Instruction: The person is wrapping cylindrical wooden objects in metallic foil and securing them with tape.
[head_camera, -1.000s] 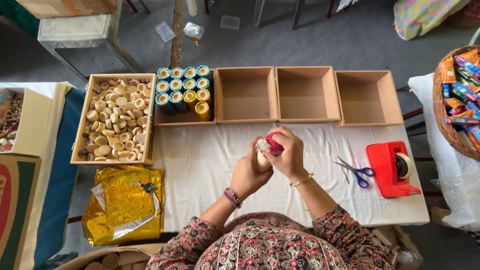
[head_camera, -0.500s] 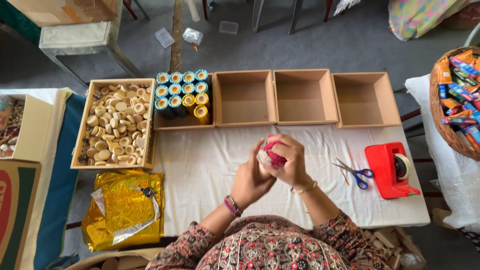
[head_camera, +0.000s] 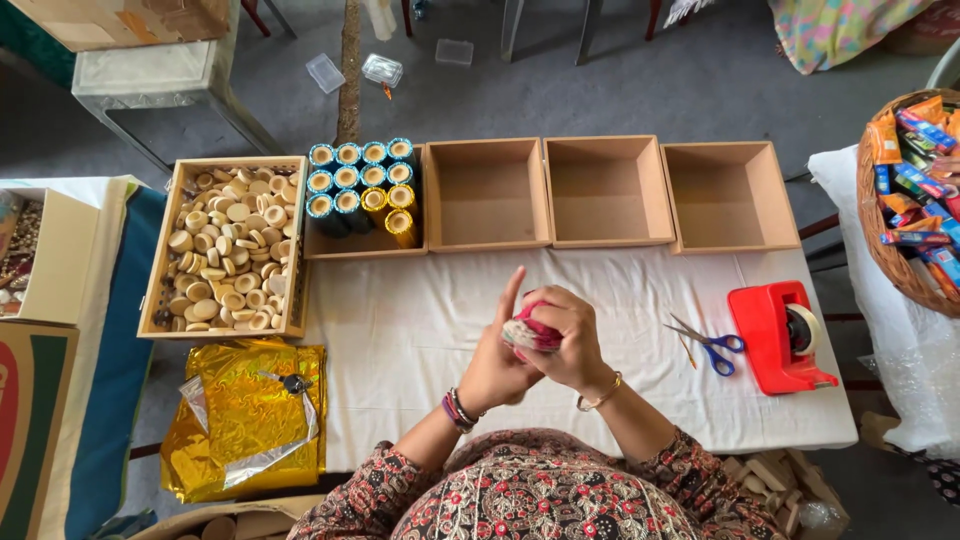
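Both hands meet over the middle of the white table (head_camera: 400, 330). My right hand (head_camera: 565, 340) is wrapped around a small round thing covered in pink and white cloth (head_camera: 528, 328). My left hand (head_camera: 497, 358) presses against that bundle from the left, its fingers stretched upward. Most of the bundle is hidden by the fingers. Straight ahead stand three empty brown boxes (head_camera: 487, 195), (head_camera: 608, 190), (head_camera: 728, 195).
A box with blue and gold tubes (head_camera: 362, 190) and a wooden tray of round wooden discs (head_camera: 228, 250) stand at the left. Gold foil sheets (head_camera: 245, 415) lie near me. Blue scissors (head_camera: 712, 345) and a red tape dispenser (head_camera: 780, 335) lie right. A basket of packets (head_camera: 915, 190) stands far right.
My hands have turned the cloth bundle between them. My left hand's fingers now stretch upward alongside it.
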